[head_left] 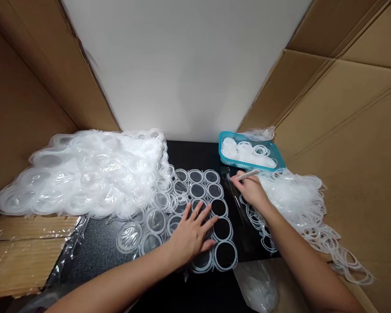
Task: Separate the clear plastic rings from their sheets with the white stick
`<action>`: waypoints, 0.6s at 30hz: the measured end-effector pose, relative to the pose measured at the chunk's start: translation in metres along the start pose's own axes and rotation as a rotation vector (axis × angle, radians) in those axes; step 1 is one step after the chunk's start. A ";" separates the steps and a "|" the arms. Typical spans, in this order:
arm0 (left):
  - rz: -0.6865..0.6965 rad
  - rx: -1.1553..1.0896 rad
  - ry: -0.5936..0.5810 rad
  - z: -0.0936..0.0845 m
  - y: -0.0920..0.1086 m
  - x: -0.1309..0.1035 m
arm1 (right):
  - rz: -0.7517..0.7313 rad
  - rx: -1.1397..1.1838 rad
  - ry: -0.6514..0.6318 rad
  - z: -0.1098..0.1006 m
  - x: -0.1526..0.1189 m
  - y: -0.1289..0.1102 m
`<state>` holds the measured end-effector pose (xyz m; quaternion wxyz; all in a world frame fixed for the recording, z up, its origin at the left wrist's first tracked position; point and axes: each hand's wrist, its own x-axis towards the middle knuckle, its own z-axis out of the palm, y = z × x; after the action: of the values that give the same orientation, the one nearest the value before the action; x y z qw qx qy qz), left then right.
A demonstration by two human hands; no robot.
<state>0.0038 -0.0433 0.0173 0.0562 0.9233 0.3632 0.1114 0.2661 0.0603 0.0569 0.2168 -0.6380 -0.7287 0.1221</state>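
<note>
A sheet of joined translucent plastic rings (197, 190) lies on the black tabletop in front of me. My left hand (191, 237) rests flat on it with the fingers spread. In the column at the sheet's right edge, the lower circles show plain black through them, while circles farther left look filmed over. My right hand (251, 190) is closed around a slim white pen-like tool (249, 174), just right of the sheet's far corner. The tool's tip is too blurred to make out. Below that hand lies a pile of white ring-shaped plastic pieces (289, 195).
A thick stack of similar plastic sheets (94, 169) covers the left side. At the back right stands a blue basket (224, 160) holding white round pieces. Cardboard walls (355, 130) flank both sides, and a clear plastic bag (259, 287) hangs at the front edge.
</note>
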 end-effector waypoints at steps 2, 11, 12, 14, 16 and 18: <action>-0.024 0.023 0.022 -0.002 -0.008 0.013 | -0.057 0.144 -0.158 0.009 -0.003 -0.011; -0.054 0.041 0.060 0.014 -0.030 0.037 | -0.066 0.470 -0.415 0.032 -0.002 -0.019; -0.055 0.039 0.059 0.015 -0.029 0.035 | -0.071 0.472 -0.413 0.032 0.000 -0.018; -0.056 0.036 0.050 0.014 -0.028 0.033 | -0.089 0.465 -0.403 0.034 0.001 -0.018; -0.059 0.035 0.041 0.013 -0.028 0.032 | -0.108 0.453 -0.398 0.035 0.001 -0.019; -0.060 0.038 0.041 0.013 -0.028 0.033 | -0.116 0.439 -0.406 0.036 0.001 -0.020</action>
<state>0.0119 -0.0012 0.0051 0.0344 0.9104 0.3939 0.1218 0.2318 0.0615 0.0342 0.2062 -0.4959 -0.7484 0.3892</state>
